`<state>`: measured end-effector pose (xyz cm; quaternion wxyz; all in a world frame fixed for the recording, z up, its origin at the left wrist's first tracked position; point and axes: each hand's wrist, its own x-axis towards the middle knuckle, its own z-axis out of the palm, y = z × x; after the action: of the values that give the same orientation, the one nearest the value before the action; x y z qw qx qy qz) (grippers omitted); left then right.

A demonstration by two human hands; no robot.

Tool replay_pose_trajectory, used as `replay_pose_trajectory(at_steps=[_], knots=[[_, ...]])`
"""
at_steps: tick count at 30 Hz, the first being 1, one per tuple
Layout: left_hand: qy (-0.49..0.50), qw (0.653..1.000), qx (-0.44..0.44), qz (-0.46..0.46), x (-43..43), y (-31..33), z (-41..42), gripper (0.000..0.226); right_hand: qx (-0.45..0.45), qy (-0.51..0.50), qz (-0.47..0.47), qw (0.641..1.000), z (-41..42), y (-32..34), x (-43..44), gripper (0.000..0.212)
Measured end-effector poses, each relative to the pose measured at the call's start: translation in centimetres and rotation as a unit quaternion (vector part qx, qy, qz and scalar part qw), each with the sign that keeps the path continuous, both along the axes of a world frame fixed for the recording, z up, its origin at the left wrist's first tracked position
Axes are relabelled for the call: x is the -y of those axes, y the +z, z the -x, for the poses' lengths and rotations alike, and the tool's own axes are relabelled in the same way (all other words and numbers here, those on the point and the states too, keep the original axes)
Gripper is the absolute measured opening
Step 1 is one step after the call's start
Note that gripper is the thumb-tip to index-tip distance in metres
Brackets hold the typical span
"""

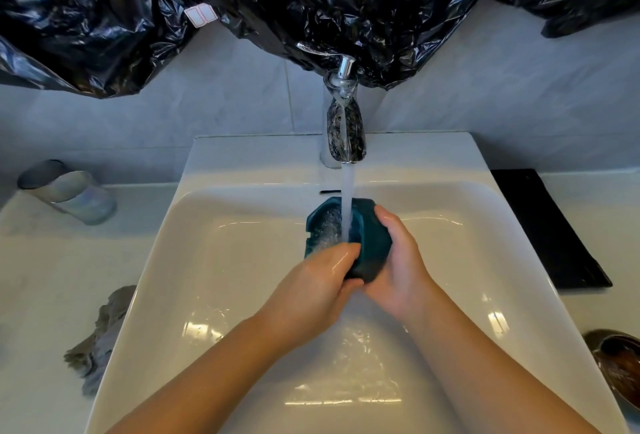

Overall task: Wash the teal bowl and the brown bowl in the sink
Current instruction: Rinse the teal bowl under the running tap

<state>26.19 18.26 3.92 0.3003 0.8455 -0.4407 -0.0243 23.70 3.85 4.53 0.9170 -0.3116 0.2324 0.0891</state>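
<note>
The teal bowl [372,243] is tilted over the middle of the white sink [242,260], under the stream of water from the chrome tap [344,128]. Water splashes inside the bowl. My right hand [398,263] grips the bowl's right side and underside. My left hand [318,281] holds its near rim, with the fingers reaching into the bowl. The brown bowl [620,364] stands on the counter at the right edge, partly cut off by the frame.
A glass tumbler [69,191] stands on the counter at left. A crumpled grey cloth [100,333] lies by the sink's left edge. A black tray [547,229] lies to the right. Black plastic sheeting [277,0] covers the wall above.
</note>
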Motion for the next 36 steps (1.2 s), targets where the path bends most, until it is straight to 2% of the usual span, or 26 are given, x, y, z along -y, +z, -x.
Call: replay_pose_trajectory(at_steps=[2,3,4,7,9,11,12,15,16,19,21,22,24,26,28,31,32,35,36], knots=[[-0.069,0.988,0.123,-0.067,-0.8,-0.1,-1.4,0.013,0.002,0.008,-0.004,1.0,0.2,-0.5,0.3,0.053],[-0.091,0.977,0.168,-0.094,-1.2,-0.1,-2.2,0.017,0.002,0.009,-0.002,1.0,0.3,-0.7,0.3,0.055],[-0.098,0.973,0.174,-0.112,-1.4,0.0,-2.8,0.022,0.01,0.006,-0.004,1.0,0.4,-0.9,0.2,0.057],[-0.03,0.992,0.106,-0.064,-0.5,1.2,-2.7,0.032,0.051,-0.013,-0.054,0.997,0.4,-1.3,-0.4,0.056],[0.035,0.999,0.033,-0.012,0.3,1.6,-1.6,0.024,0.066,-0.024,-0.065,0.995,0.5,-1.5,-0.7,0.053],[0.038,0.999,-0.017,0.008,0.5,1.7,-1.0,0.018,0.078,-0.038,-0.055,0.995,0.5,-1.4,-0.9,0.052],[0.018,1.0,0.002,-0.006,0.2,1.6,-1.2,0.018,0.08,-0.042,-0.044,0.995,0.4,-1.5,-0.7,0.052],[-0.019,0.981,0.17,-0.094,-1.1,1.5,-3.0,0.024,0.064,-0.04,-0.032,0.997,0.0,-1.3,-0.7,0.055],[-0.003,0.978,0.179,-0.104,-1.0,1.7,-3.3,0.03,0.058,-0.038,-0.039,0.997,0.0,-1.4,-0.9,0.057],[0.076,0.995,0.061,-0.02,0.6,2.5,-1.7,0.032,0.061,-0.053,-0.066,0.995,0.2,-1.7,-1.6,0.06],[0.079,0.997,-0.003,0.025,1.2,2.6,-0.3,0.029,0.075,-0.07,-0.078,0.992,0.4,-1.7,-1.4,0.061],[0.051,0.998,0.023,0.011,1.0,2.5,-0.2,0.03,0.082,-0.07,-0.075,0.991,0.4,-1.6,-1.2,0.062],[-0.021,0.988,0.14,-0.055,-0.2,2.3,-1.5,0.03,0.088,-0.058,-0.065,0.992,0.3,-1.4,-0.7,0.062],[-0.04,0.975,0.2,-0.086,-1.0,2.5,-2.9,0.028,0.088,-0.054,-0.053,0.993,0.2,-1.3,-0.7,0.064],[0.008,0.986,0.154,-0.06,-0.3,2.6,-2.1,0.029,0.087,-0.055,-0.055,0.993,0.3,-1.2,-1.1,0.066],[0.099,0.994,-0.026,0.048,1.3,2.5,0.1,0.026,0.084,-0.066,-0.076,0.991,0.6,-1.3,-1.5,0.059],[0.089,0.994,-0.04,0.048,1.2,2.3,0.2,0.027,0.084,-0.067,-0.077,0.991,0.6,-1.3,-1.4,0.056],[-0.01,0.987,0.152,-0.042,-0.5,1.5,-2.0,0.034,0.074,-0.058,-0.063,0.994,0.2,-1.2,-1.2,0.056],[-0.025,0.981,0.181,-0.063,-1.0,1.3,-2.7,0.038,0.07,-0.051,-0.058,0.995,0.1,-1.2,-1.2,0.057]])
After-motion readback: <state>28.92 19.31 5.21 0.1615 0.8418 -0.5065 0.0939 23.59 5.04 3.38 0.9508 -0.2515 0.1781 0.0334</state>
